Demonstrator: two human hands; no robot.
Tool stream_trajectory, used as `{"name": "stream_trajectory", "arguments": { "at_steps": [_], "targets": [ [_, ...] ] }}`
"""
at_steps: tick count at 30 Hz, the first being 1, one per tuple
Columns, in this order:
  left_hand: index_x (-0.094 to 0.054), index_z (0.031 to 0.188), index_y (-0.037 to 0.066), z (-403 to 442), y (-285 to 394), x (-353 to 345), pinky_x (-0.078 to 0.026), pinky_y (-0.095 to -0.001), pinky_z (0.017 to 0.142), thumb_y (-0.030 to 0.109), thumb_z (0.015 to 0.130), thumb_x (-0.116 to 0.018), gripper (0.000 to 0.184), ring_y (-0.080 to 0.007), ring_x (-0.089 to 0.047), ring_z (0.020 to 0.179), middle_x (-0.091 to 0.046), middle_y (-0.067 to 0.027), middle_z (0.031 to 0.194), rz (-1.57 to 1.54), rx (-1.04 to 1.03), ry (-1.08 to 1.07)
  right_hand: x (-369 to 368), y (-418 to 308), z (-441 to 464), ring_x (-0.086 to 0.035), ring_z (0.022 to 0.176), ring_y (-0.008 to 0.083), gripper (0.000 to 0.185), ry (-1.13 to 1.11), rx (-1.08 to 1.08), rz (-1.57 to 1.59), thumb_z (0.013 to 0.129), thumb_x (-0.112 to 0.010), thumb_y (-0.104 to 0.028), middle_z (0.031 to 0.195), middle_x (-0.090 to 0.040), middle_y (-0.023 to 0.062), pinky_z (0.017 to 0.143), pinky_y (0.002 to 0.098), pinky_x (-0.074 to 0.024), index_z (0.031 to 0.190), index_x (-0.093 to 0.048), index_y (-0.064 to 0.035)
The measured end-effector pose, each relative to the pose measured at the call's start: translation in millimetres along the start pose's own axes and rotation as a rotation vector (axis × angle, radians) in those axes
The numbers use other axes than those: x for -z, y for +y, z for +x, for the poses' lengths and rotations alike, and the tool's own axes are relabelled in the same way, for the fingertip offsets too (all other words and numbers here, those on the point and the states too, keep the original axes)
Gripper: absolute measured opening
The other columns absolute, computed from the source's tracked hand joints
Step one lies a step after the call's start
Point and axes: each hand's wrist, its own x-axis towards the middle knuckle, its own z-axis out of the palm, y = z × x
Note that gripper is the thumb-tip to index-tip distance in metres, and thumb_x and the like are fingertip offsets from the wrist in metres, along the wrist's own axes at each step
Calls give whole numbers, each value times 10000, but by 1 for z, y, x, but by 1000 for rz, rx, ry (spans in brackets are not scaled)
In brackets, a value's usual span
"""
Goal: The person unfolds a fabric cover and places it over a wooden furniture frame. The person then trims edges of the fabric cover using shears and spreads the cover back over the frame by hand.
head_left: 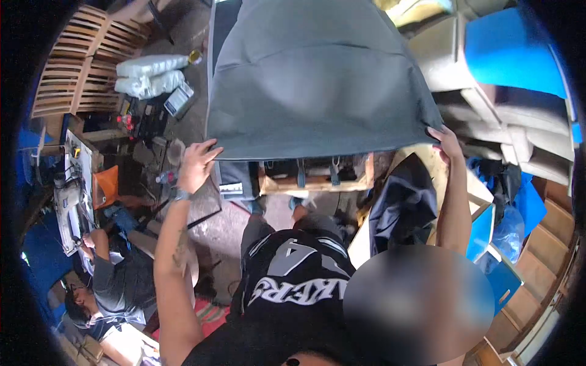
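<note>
A large dark grey sheet of fabric (311, 91) is spread out in front of me, its near edge drawn nearly straight between my hands. My left hand (196, 165) grips the near left corner, fingers closed on the edge. At the near right corner my right hand (447, 141) pinches the same edge. Below the sheet, a wooden frame (317, 186) with dark clamp-like pieces partly shows. What supports the sheet is mostly hidden beneath it.
Black fabric (403, 204) drapes beside my right forearm. Another person (122, 280) sits at a sewing machine (70, 207) at lower left. Wrapped plastic bundles (149, 76) and a slatted wooden rack (85, 58) are at upper left. Blue and beige panels (513, 55) stand at right.
</note>
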Motion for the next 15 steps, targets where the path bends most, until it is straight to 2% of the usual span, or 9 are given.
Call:
{"name": "stream_trajectory", "arguments": {
  "at_steps": [2, 4, 6, 7, 8, 10, 12, 14, 15],
  "targets": [
    [-614, 1080, 169, -9, -10, -72, -415, -375, 829, 51, 699, -631, 400, -265, -506, 946, -528, -36, 1179, 85, 26, -65, -5, 84, 53, -417, 433, 75, 209, 68, -74, -117, 777, -688, -200, 668, -499, 3, 342, 193, -303, 806, -529, -69],
    [-617, 1080, 178, -25, -26, -145, -419, -374, 812, 67, 725, -613, 372, -266, -509, 945, -526, -38, 1189, 59, 44, -156, -27, 145, 87, -364, 409, 71, 235, 169, -270, -176, 766, -700, -180, 599, -436, -14, 346, 196, -278, 713, -490, -87],
    [-614, 1095, 199, -38, -24, -198, -418, -389, 813, 95, 748, -589, 363, -265, -514, 953, -516, -41, 1212, 75, 131, -237, -53, 200, 100, -354, 383, 90, 257, 227, -239, -159, 793, -665, -164, 560, -440, -3, 346, 240, -285, 658, -459, -90],
    [-615, 1100, 235, -47, -28, -230, -422, -403, 808, 134, 763, -571, 355, -263, -524, 954, -508, -51, 1230, 142, 181, -365, -53, 252, 122, -456, 465, 159, 220, 243, -223, -317, 749, -692, -189, 601, -518, 57, 447, 303, -359, 732, -535, -37],
    [-620, 1093, 245, -51, -27, -254, -423, -406, 808, 148, 769, -564, 343, -268, -525, 960, -502, -53, 1241, 126, 210, -444, -51, 295, 140, -558, 546, 229, 274, 262, -197, -470, 706, -719, -215, 643, -597, 117, 549, 366, -433, 806, -610, 15],
    [-631, 1078, 264, -62, -18, -289, -424, -411, 810, 176, 780, -550, 321, -278, -525, 973, -489, -57, 1263, 102, 275, -586, -72, 325, 132, -628, 719, 305, 308, 239, -300, -475, 696, -692, -200, 787, -646, 174, 668, 372, -465, 896, -623, 23],
    [-651, 1043, 267, -72, -18, -318, -424, -419, 814, 206, 785, -540, 287, -302, -520, 996, -466, -67, 1295, 105, 298, -615, -94, 298, 97, -617, 845, 361, 301, 242, -152, -730, 697, -665, -185, 877, -640, 202, 726, 401, -473, 911, -620, 21],
    [-656, 1042, 289, -76, -6, -325, -451, -430, 772, 211, 772, -557, 299, -299, -555, 944, -484, -62, 1286, 159, 294, -581, -100, 301, 85, -595, 924, 364, 326, 329, -144, -858, 698, -657, -172, 931, -629, 220, 777, 408, -474, 945, -605, 34],
    [-661, 1032, 286, -76, -4, -328, -451, -429, 773, 217, 770, -561, 288, -299, -556, 942, -486, -63, 1283, 161, 305, -583, -95, 309, 85, -588, 933, 369, 337, 261, -121, -942, 699, -657, -172, 939, -624, 226, 796, 412, -471, 959, -599, 35]
  ]
}}
